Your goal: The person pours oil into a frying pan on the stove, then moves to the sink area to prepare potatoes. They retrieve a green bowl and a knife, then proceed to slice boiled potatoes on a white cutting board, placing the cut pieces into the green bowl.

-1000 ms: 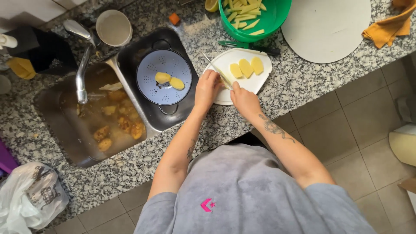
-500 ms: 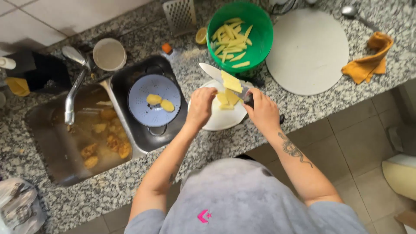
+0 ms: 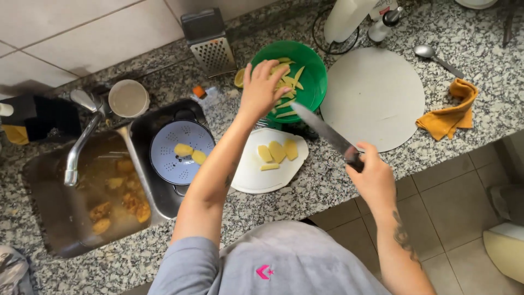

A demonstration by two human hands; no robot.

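Now my left hand (image 3: 261,87) hangs over the green bowl (image 3: 313,82), fingers spread wide and holding nothing that I can see, the fingertips just above the pale potato sticks (image 3: 286,87) lying inside. My right hand (image 3: 374,177) is wrapped tight around the dark handle of a kitchen knife (image 3: 326,133), whose long blade slants up toward 10 o'clock from my fist and ends near the bowl's lower rim, held off the counter.

At 6 o'clock from the bowl sits a small white cutting board (image 3: 256,177) with a few flat yellow potato slices (image 3: 277,151) on it, just under my left forearm. At 3 o'clock from the bowl lies a large round white board (image 3: 376,93), and beyond it, further toward 3 o'clock, a crumpled orange cloth (image 3: 450,112) with a metal spoon (image 3: 436,57) at 12 o'clock from it.

At 9 o'clock from the small board, a pale blue colander (image 3: 164,158) rests on a pot in the sink and carries two peeled potato pieces (image 3: 190,153). The basin at 9 o'clock from that holds murky water with peelings, under a metal tap (image 3: 79,145). A box grater (image 3: 210,46) stands against the tiled wall at 10 o'clock from the bowl, a white cup (image 3: 128,98) near the tap.
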